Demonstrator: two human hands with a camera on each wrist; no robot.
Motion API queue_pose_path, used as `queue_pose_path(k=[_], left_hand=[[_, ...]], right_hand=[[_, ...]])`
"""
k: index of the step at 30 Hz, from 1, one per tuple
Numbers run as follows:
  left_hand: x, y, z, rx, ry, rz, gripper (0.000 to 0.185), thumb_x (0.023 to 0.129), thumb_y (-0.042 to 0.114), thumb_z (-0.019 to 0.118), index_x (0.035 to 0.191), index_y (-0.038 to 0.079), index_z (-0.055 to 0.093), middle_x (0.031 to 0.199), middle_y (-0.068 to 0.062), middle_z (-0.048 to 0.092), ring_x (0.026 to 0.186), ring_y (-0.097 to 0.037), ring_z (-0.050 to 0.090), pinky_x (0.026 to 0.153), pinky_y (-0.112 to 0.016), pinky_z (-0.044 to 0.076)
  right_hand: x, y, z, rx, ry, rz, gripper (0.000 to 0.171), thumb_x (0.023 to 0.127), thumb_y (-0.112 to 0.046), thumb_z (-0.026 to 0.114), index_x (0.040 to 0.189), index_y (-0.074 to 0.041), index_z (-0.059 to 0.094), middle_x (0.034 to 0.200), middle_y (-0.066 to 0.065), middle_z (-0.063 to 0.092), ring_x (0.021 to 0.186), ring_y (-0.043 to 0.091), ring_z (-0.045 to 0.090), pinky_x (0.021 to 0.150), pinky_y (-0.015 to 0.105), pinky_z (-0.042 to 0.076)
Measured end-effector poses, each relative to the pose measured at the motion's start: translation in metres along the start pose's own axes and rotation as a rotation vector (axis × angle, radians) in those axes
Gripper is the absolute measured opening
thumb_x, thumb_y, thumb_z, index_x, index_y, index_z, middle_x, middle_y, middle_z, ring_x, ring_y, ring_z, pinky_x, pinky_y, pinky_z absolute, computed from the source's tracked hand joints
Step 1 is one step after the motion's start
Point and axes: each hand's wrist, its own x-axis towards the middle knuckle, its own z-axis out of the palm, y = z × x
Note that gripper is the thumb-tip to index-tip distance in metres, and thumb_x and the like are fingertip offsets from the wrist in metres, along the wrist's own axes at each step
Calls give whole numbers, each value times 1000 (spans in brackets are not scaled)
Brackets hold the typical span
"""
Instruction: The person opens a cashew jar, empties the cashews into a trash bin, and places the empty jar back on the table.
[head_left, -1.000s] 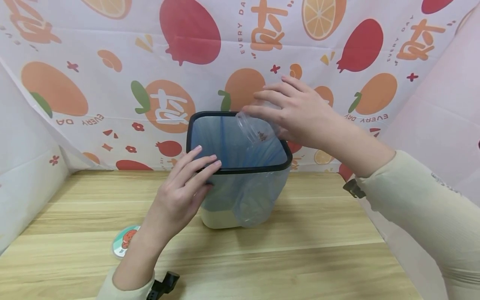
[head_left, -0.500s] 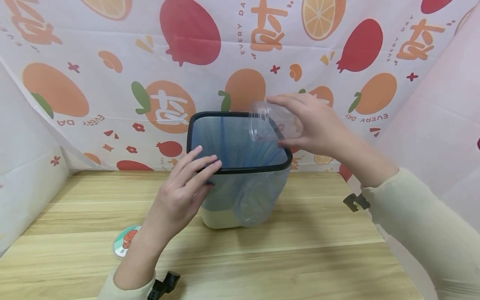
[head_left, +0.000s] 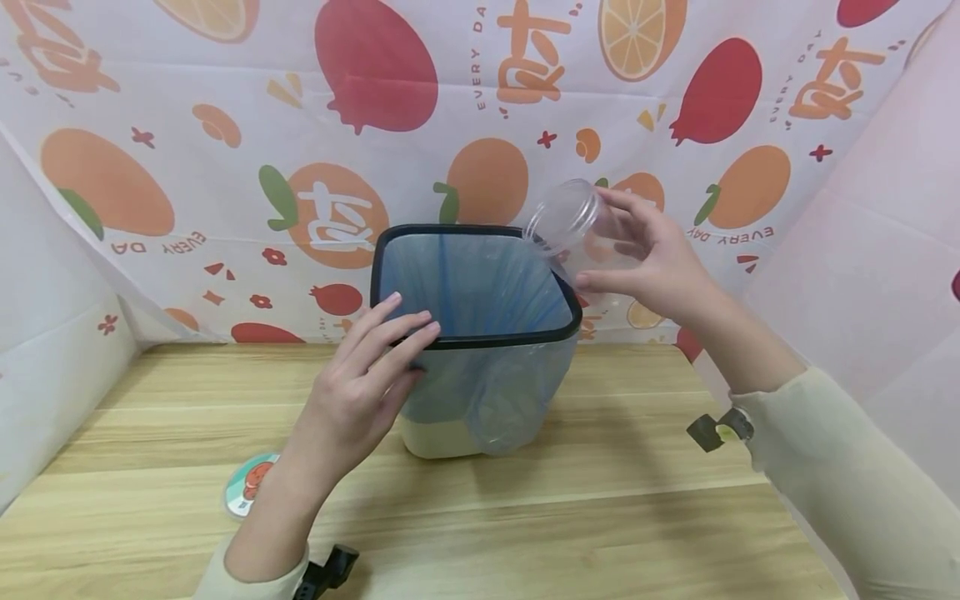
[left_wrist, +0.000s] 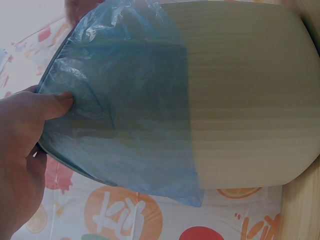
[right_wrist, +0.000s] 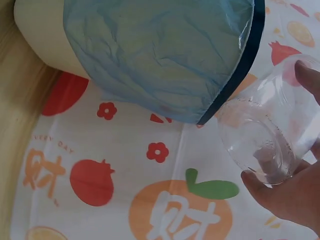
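Observation:
A cream trash can [head_left: 438, 440] with a black rim stands on the table, lined with a translucent blue bag [head_left: 517, 400] folded over its outside. My left hand [head_left: 363, 379] grips the near-left rim; in the left wrist view its thumb [left_wrist: 59, 104] presses the bag from outside. Above the right rim, my right hand [head_left: 663, 262] holds a clear plastic jar [head_left: 564, 218] between thumb and fingers. The jar is lidless and tilted, its mouth facing up and left. Small specks cling near the jar's base [right_wrist: 267, 155] in the right wrist view.
A round teal-and-white disc [head_left: 247, 483] with a red-orange cartoon lies on the wooden table [head_left: 600, 533], partly behind my left forearm. A fruit-print cloth [head_left: 487, 108] hangs right behind the trash can, with pale cloth at both sides.
My right hand has drawn the jar right and turned its mouth from down over the trash can to upward. Dark bits seen in the jar earlier no longer show there in the head view.

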Motion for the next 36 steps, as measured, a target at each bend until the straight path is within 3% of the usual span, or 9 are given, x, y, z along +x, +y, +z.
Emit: queue_pose_path(k=[4, 10, 14, 23, 30, 36], left_hand=[[0, 0, 0, -2, -1, 1, 67, 72, -12, 80, 134, 7, 63, 135, -13, 61, 138, -40, 44, 117, -53, 31], [0, 0, -1, -1, -2, 1, 66, 72, -11, 80, 134, 7, 63, 135, -13, 61, 136, -42, 45, 115, -57, 32], [1, 0, -1, -2, 8, 7, 66, 72, -12, 80, 133, 7, 63, 134, -14, 61, 136, -42, 46, 115, -55, 32], [1, 1, 0, -7, 9, 2, 66, 72, -12, 81, 133, 6, 64, 134, -14, 61, 136, -43, 46, 119, -49, 30], [0, 1, 0, -7, 11, 5, 66, 72, -12, 81, 133, 6, 64, 134, -14, 61, 135, -43, 46, 118, -49, 30], [0, 1, 0, -5, 5, -2, 65, 73, -11, 81, 133, 7, 64, 134, -14, 61, 136, -42, 46, 117, -51, 31]], right_hand=[[-5, 5, -2, 108, 15, 60, 82, 81, -18, 84, 150, -34, 40, 147, -3, 52, 133, 24, 52, 106, 51, 46], [-13, 15, -5, 295, 59, 117, 79, 87, -12, 77, 152, -32, 36, 148, 5, 51, 136, 29, 49, 90, 29, 56], [-21, 26, -5, 418, 96, 112, 80, 89, -8, 73, 154, -31, 32, 149, 9, 48, 137, 29, 47, 88, 23, 56], [-39, 52, 0, 540, 144, 70, 75, 92, 1, 65, 154, -26, 32, 153, 8, 44, 137, 30, 45, 102, 24, 48], [-52, 73, 10, 661, 162, 20, 72, 93, 6, 59, 154, -19, 29, 148, 10, 47, 134, 30, 48, 101, 29, 50], [-64, 90, 16, 701, 170, -6, 70, 94, 6, 57, 153, -18, 29, 148, 11, 46, 132, 31, 49, 99, 33, 52]])
